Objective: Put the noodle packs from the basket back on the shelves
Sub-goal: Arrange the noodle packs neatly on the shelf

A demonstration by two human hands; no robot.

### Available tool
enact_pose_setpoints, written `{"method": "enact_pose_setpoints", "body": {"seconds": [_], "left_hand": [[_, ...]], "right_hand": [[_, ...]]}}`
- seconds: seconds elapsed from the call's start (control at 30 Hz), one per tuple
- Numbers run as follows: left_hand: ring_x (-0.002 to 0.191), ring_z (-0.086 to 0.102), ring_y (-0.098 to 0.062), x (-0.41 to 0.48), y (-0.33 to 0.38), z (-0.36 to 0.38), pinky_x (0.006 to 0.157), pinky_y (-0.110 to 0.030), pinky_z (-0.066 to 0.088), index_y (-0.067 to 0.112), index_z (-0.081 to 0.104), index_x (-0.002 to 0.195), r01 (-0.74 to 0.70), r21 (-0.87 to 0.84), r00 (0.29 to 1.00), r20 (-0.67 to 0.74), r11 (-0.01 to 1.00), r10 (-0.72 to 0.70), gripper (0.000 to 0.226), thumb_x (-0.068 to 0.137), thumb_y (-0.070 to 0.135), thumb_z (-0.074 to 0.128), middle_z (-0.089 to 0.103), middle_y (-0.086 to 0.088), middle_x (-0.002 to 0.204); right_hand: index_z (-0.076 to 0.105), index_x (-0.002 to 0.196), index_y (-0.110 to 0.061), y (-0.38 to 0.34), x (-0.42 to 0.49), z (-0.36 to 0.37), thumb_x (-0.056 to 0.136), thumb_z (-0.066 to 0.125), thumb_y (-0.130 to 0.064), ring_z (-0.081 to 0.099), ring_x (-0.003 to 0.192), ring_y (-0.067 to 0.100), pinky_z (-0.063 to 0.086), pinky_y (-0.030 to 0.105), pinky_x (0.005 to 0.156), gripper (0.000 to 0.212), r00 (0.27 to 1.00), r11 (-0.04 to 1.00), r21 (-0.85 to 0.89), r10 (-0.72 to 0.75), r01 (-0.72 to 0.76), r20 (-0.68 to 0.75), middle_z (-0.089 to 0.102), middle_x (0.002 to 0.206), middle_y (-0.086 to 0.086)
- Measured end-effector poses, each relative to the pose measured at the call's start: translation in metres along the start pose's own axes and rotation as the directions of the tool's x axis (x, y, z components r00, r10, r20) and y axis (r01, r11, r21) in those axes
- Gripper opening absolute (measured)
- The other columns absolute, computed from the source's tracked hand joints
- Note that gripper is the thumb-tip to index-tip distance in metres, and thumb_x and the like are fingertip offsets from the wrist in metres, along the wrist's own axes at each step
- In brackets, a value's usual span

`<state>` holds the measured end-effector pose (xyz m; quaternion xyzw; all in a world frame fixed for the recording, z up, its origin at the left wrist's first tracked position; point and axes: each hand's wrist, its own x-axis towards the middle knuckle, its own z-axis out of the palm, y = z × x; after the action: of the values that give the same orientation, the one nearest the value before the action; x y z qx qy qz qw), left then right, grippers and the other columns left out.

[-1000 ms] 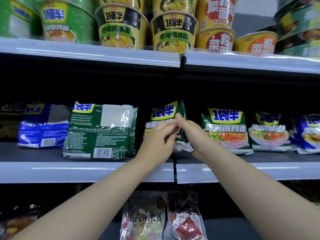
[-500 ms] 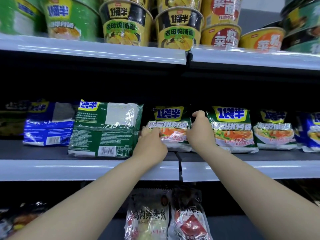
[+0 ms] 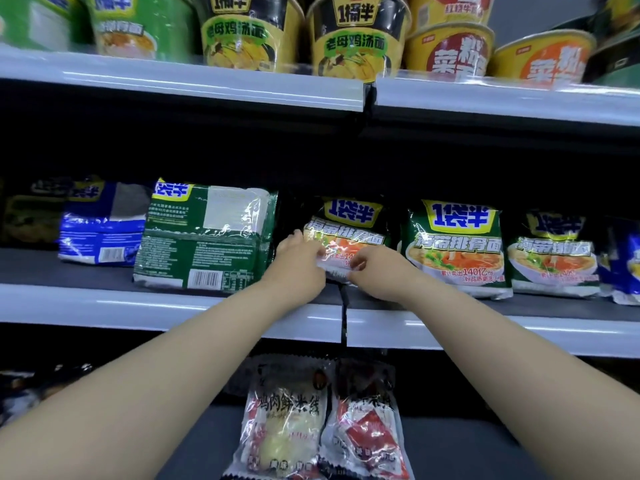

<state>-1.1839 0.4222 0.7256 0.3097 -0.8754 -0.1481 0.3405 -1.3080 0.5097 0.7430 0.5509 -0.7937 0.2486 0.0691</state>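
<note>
green noodle pack (image 3: 349, 225): stands on the middle shelf (image 3: 173, 306) at the rail joint, between a large green multipack (image 3: 207, 237) and a matching green pack (image 3: 453, 247). left hand (image 3: 298, 268): fingers curled on its lower left edge. right hand (image 3: 375, 271): fingers pinch its lower edge. above: noodle cups (image 3: 356, 39).

- Shop aisle, instant-noodle section.
- Tiered shelves (image 3: 31, 268), with a pale price rail (image 3: 138, 304) along each front edge.
- Upper tier: noodle tubs (image 3: 356, 39) in rows, brands repeated.
- Middle tier: bagged noodle packs (image 3: 453, 247) faced outward; one shows its barcode (image 3: 206, 279).
</note>
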Motion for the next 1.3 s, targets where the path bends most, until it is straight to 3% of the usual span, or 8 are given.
{"method": "enact_pose_setpoints", "body": {"seconds": [0.13,0.27,0.57,0.7,0.83,0.93,1.1,1.3], "left_hand": [[0.121,0.038,-0.018,-0.025,0.005,-0.012,0.092,-0.03,0.041,0.014,0.064,0.11,-0.111,0.028,0.94,-0.321,0.993,0.114,0.031,0.089,0.003,0.045,0.05,0.001,0.128],[0.116,0.038,-0.019,-0.042,-0.018,-0.043,0.087,-0.032,0.041,0.019,0.063,0.109,-0.003,0.064,0.881,-0.473,0.998,0.033,0.031,0.086,0.005,0.046,0.05,0.001,0.119],[0.124,0.033,-0.024,-0.064,-0.078,-0.089,0.09,-0.031,0.037,0.017,0.053,0.126,0.166,0.048,0.909,-0.395,0.985,-0.134,0.034,0.092,0.015,0.05,0.037,-0.004,0.131],[0.131,0.026,-0.02,-0.071,-0.073,-0.087,0.093,-0.025,0.025,0.018,0.045,0.135,0.068,-0.002,0.949,-0.307,0.998,-0.065,0.045,0.094,0.035,0.054,0.028,-0.003,0.139],[0.137,0.022,-0.021,-0.075,-0.062,-0.091,0.103,-0.028,0.026,0.024,0.03,0.144,-0.032,-0.193,0.953,-0.303,0.981,-0.028,0.063,0.09,0.042,0.057,0.022,-0.001,0.146],[0.135,0.025,-0.016,-0.077,-0.06,-0.098,0.106,-0.029,0.029,0.028,0.02,0.147,-0.135,-0.321,0.949,-0.313,0.938,0.029,0.078,0.085,0.043,0.065,0.021,0.001,0.147],[0.123,0.046,-0.009,-0.08,-0.066,-0.115,0.101,-0.027,0.042,0.027,0.021,0.145,-0.244,-0.636,0.947,-0.318,0.732,0.039,0.084,0.081,0.028,0.075,0.041,0.004,0.137],[0.072,0.064,-0.02,-0.065,-0.086,-0.128,0.057,-0.028,0.05,0.019,0.053,0.112,-0.011,-0.982,0.965,-0.059,0.188,-0.255,0.036,0.079,0.004,0.05,0.065,-0.006,0.094]], "right_hand": [[0.065,0.112,-0.014,-0.024,-0.006,0.004,0.093,0.053,-0.019,0.06,0.093,0.021,0.05,0.031,0.08,0.023,0.991,0.987,0.132,-0.074,0.089,-0.112,0.067,0.107,0.004],[0.059,0.121,-0.013,-0.064,-0.012,0.02,0.095,0.055,-0.022,0.064,0.09,0.02,0.047,0.031,0.074,0.028,0.99,0.898,0.415,-0.126,0.144,-0.07,0.065,0.101,0.002],[0.035,0.141,0.002,-0.131,-0.01,0.047,0.094,0.06,-0.029,0.059,0.107,0.035,0.049,0.044,0.088,0.063,0.998,0.79,0.611,0.057,-0.043,-0.003,0.058,0.122,0.022],[0.047,0.106,-0.008,-0.143,-0.006,0.05,0.09,0.063,-0.023,0.039,0.064,0.014,0.04,0.034,0.063,0.027,0.988,0.729,0.684,0.085,0.026,-0.127,0.039,0.08,0.001],[0.053,0.087,-0.012,-0.156,-0.007,0.043,0.088,0.062,-0.021,0.05,0.074,0.017,0.041,0.029,0.062,0.013,0.964,0.543,0.824,0.089,0.165,-0.252,0.051,0.08,0.003],[0.062,0.088,-0.015,-0.174,-0.013,0.029,0.094,0.055,-0.028,0.062,0.077,0.017,0.053,0.034,0.072,0.017,0.972,0.25,0.953,0.117,0.172,-0.206,0.064,0.084,0.003],[0.068,0.079,-0.014,-0.197,-0.019,0.028,0.099,0.041,-0.028,0.06,0.076,0.012,0.05,0.03,0.075,0.036,0.94,0.173,0.934,0.086,0.313,-0.331,0.068,0.079,0.0],[0.059,0.099,-0.015,-0.203,-0.014,0.04,0.092,0.053,-0.01,0.064,0.087,0.015,0.052,0.026,0.066,0.01,0.939,0.367,0.893,0.121,0.26,-0.323,0.07,0.105,0.01]]}}
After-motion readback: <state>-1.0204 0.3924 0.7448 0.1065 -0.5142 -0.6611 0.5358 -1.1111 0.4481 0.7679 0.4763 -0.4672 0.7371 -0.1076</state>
